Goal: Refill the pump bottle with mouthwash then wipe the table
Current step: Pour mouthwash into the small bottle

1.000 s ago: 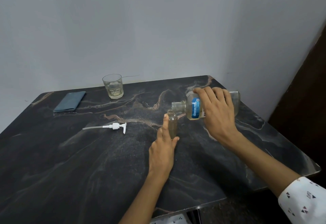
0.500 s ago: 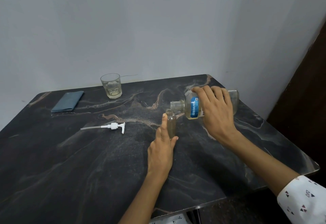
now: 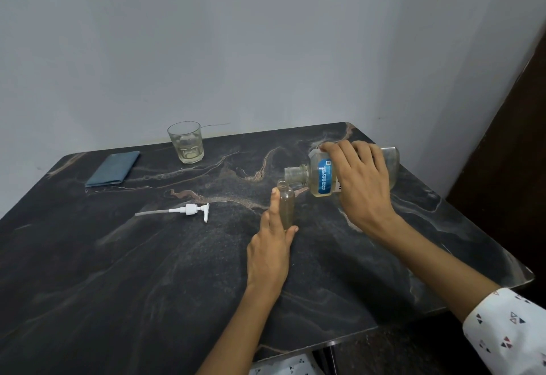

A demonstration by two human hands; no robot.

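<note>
A small clear pump bottle (image 3: 286,204) stands upright and uncapped on the dark marble table (image 3: 147,271). My left hand (image 3: 270,244) holds it from the near side, index finger up its left side and thumb at its base. My right hand (image 3: 362,185) grips the large clear mouthwash bottle (image 3: 320,178), which has a blue label. That bottle lies tipped on its side, its open mouth just above and right of the small bottle's neck. The white pump head (image 3: 189,209) with its tube lies on the table to the left.
A glass tumbler (image 3: 185,142) with a little pale liquid stands at the back near the wall. A folded blue cloth (image 3: 113,168) lies at the back left. The table's right edge runs close behind my right hand.
Both hands and both bottles hold nearly the same pose. The view has shifted slightly.
</note>
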